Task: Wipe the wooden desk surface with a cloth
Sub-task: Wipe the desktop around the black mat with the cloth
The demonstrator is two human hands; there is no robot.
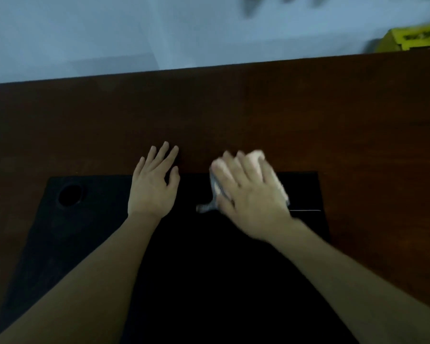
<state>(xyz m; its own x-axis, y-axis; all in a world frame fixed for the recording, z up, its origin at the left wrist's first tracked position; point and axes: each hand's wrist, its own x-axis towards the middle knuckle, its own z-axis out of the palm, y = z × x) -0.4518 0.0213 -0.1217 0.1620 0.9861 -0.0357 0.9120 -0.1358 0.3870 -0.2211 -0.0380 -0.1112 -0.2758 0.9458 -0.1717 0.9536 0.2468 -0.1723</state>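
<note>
cloth [255, 157] on desk [233, 108], right of left hand [153, 184]

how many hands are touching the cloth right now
1. The right hand lies on top of the cloth, covering most of it. The left hand lies flat beside it with fingers straight, apart from the cloth, across the black mat's far edge.
</note>
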